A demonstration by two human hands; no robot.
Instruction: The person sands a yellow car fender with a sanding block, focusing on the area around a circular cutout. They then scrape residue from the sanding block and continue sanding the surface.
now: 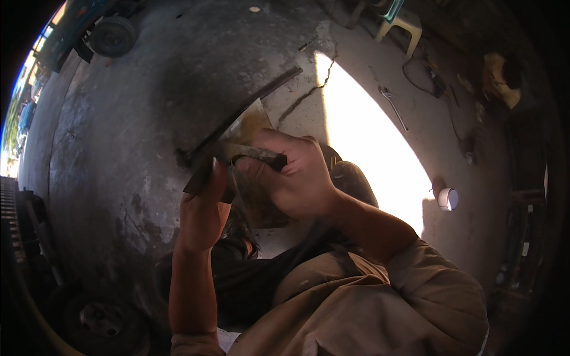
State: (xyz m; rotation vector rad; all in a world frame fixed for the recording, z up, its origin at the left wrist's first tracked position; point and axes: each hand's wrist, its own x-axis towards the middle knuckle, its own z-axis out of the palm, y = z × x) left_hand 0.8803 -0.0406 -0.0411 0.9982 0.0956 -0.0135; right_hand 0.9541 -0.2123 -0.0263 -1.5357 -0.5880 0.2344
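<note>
My right hand (300, 172) is closed round a short flat tool (252, 153) with a greyish blade-like length and a dark end; its exact kind is unclear. The tool's left end meets a dark flat piece (200, 178), which my left hand (205, 207) grips with its thumb on top. Under both hands is a worn brownish flat board (264, 207), partly covered by my fingers. A long thin dark strip (255, 95) runs slantwise just beyond my hands. Whether it joins the dark piece cannot be seen.
A wrench-like metal tool (393, 108) lies on the concrete floor to the right, past a bright sunlit patch. Farther right stands a small white round container (448, 199). A pale stool (405, 26) is far right. Wheels sit far left (113, 37) and near left (100, 319).
</note>
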